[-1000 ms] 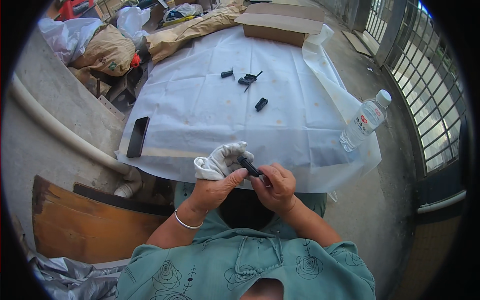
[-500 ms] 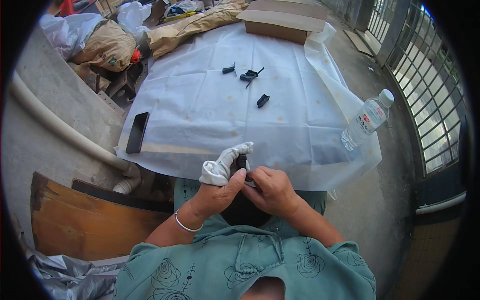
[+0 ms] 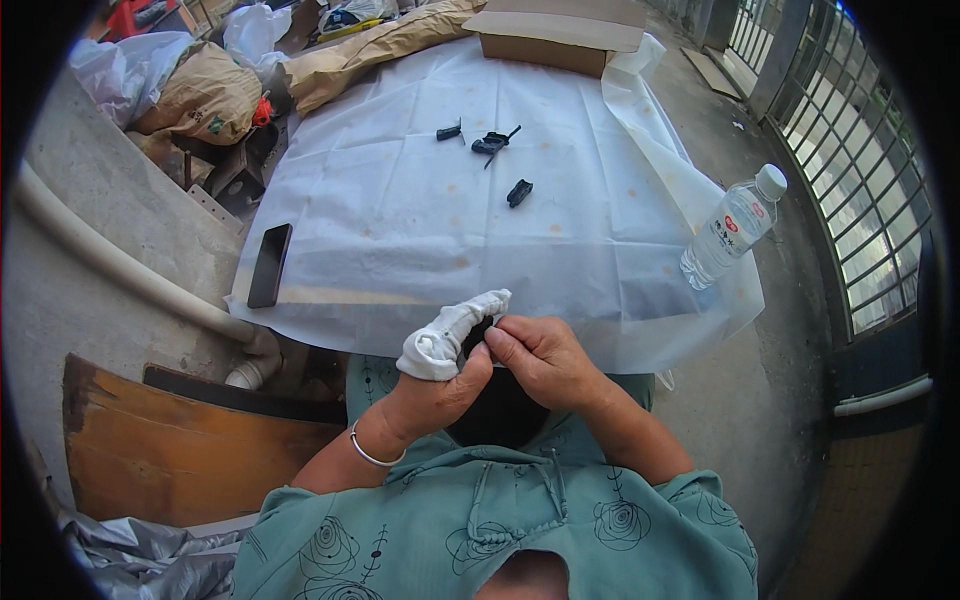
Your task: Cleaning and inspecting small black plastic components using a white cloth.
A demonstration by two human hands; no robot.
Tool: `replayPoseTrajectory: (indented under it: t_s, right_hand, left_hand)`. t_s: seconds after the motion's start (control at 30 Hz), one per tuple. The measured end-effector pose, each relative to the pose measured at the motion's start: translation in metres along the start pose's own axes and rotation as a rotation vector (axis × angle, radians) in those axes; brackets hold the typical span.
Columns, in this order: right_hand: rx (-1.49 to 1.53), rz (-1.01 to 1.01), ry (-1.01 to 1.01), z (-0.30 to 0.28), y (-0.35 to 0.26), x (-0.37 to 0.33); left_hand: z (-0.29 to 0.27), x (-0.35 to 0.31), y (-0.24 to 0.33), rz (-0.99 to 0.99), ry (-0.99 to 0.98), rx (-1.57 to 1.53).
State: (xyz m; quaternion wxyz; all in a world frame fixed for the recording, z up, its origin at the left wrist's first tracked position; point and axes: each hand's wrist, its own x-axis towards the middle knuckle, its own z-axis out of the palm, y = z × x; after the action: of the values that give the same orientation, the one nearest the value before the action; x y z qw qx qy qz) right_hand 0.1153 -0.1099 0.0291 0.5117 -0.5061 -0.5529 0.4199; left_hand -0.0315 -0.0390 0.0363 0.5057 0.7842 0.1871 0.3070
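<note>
Just in front of my lap, at the near edge of the covered table, my left hand (image 3: 437, 398) is closed with a white cloth (image 3: 442, 338) wrapped over its fingers. Between its thumb and the cloth it grips a small black part (image 3: 476, 337), mostly hidden. My right hand (image 3: 548, 362) pinches at that same part from the right, thumb against forefinger. Farther off on the table lie several small black pieces: a short one with a thin upright tip (image 3: 449, 131), a cluster with thin prongs (image 3: 490, 144), and a blocky one (image 3: 519, 193).
A white sheet (image 3: 380, 220) covers the table. A dark phone (image 3: 270, 266) lies at its left edge, and a clear water bottle (image 3: 733, 228) stands at the right. At the back sits an open cardboard box (image 3: 545, 50) beside crumpled brown paper (image 3: 375, 55).
My right hand has shifted slightly up, its thumb now over the black part, which shows less than before. The cloth-wrapped left hand stays nearly in place. The view has moved a little.
</note>
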Motion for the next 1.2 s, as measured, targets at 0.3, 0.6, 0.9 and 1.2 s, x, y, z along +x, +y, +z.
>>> replayPoseTrajectory:
  t_s: [0.3, 0.6, 0.9, 1.2]
  right_hand:
    - [-0.409, 0.087, -0.159, -0.036, 0.017, 0.010]
    - [-1.019, 0.094, 0.318, -0.102, 0.064, 0.124]
    - [-0.794, 0.053, -0.178, -0.085, 0.055, 0.122]
    - [-0.525, -0.162, -0.164, -0.045, 0.026, 0.035]
  left_hand:
    - [-0.030, 0.000, 0.003, -0.199, -0.458, 0.431]
    - [-0.047, 0.057, -0.055, -0.112, -0.009, 0.416]
    - [-0.098, 0.224, -0.127, -0.236, 0.088, 1.000]
    - [-0.021, 0.267, -0.135, -0.338, -0.244, 0.741]
